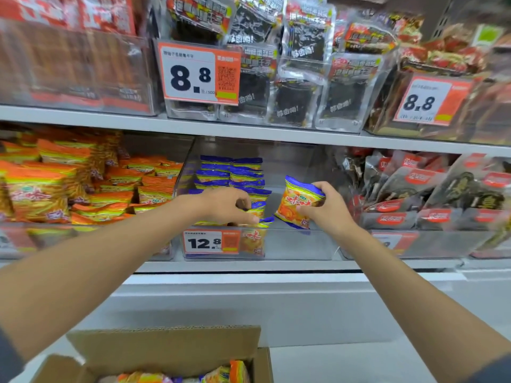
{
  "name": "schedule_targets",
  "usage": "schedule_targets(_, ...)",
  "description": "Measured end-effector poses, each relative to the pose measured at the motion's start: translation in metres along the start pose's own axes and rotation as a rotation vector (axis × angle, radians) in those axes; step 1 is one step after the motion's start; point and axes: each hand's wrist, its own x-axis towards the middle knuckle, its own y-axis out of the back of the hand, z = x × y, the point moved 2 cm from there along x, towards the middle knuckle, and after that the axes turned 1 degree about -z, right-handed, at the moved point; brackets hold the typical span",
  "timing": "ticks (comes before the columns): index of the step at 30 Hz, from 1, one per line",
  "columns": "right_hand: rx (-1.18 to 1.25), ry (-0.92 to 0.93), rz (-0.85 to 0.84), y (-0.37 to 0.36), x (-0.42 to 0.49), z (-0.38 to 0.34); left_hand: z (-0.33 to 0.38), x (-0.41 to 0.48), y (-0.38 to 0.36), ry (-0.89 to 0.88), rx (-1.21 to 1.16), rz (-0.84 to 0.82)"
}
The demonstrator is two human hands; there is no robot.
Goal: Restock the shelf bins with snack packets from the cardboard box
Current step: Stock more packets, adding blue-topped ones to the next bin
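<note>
Head view: both arms reach forward to the middle shelf, into a clear bin point(298, 244) with a 12.8 price tag point(210, 242) on its front wall. The left half of this bin holds a stack of blue-edged snack packets point(232, 172); its right half shows bare floor. The left hand point(225, 204) is curled palm down over the front of that stack, its fingertips pinched on a blue-and-yellow packet point(258, 210) at the top of the front row. The right hand point(326, 208) is closed around an orange packet with blue ends point(297, 201), held tilted just above the empty right side of the bin, apart from the stack.

The bin to the left point(16, 239) is heaped with orange and yellow packets point(66, 183). The bin to the right point(442, 244) holds dark grey packets with red labels point(431, 194). On the shelf above, a clear bin point(345, 125) carries transparent pouches of dark contents point(298, 100) behind an 8.8 price tag point(197, 73); blurred red packets sit on either side.

At the bottom edge, an open cardboard box point(166, 346) stands below the shelf, with a few orange and yellow packets point(221, 373) visible inside.
</note>
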Motion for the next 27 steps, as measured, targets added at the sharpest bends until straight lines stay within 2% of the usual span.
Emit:
schedule_targets(3,-0.026,-0.029,0.011,0.001,0.009,0.006,0.001,0.01,0.005,-0.001,0.026,0.227)
schedule_targets(4,-0.029,-0.04,0.014,0.001,0.013,0.007,0.001,0.014,0.007,0.001,0.009,0.229)
schedule_targets(7,-0.036,-0.075,0.048,-0.001,0.028,0.009,-0.005,0.026,0.007,0.04,0.014,0.083)
schedule_targets(12,-0.016,-0.092,0.18,-0.017,0.08,0.02,-0.009,0.05,0.013,0.098,0.12,0.224)
schedule_targets(14,-0.062,-0.12,0.214,-0.025,0.112,0.027,-0.017,0.059,0.009,0.138,0.159,0.173)
schedule_targets(17,-0.141,-0.118,0.155,-0.039,0.151,0.035,-0.033,0.067,-0.002,0.182,0.119,0.044)
schedule_targets(22,-0.254,-0.113,0.028,-0.061,0.195,0.053,-0.036,0.07,-0.011,0.189,0.168,0.029)
schedule_targets(27,-0.11,-0.166,-0.002,-0.07,0.199,0.065,-0.035,0.069,-0.012,0.193,0.164,0.048)
